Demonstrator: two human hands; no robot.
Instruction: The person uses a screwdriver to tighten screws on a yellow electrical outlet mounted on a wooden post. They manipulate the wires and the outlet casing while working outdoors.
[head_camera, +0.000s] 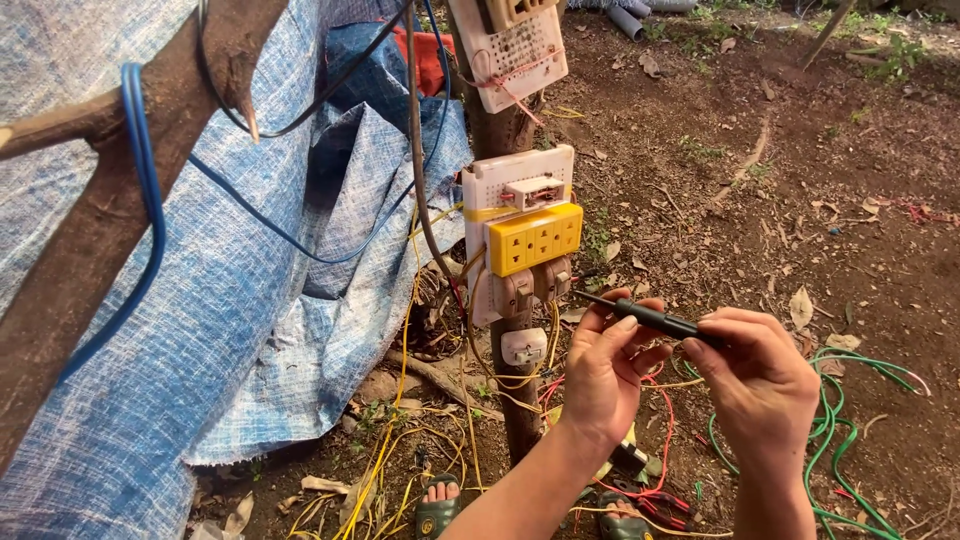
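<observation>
head cam | worn at head height | faces down and forward at post (520, 400) | close, arm's reach | tarp (250, 300) left of post, dirt (800, 200) right

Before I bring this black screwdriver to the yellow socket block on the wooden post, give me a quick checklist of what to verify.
1. Both hands on the black screwdriver: left hand and right hand pinch it. Ok.
2. Tip aimed at the yellow socket block: points toward it, apart. Ok.
3. Power off: cannot tell.
4. Block fixed firmly to the wooden post: cannot tell.
5. Footing clear: yellow, red and green wires tangle on the ground. Not ok.
</observation>
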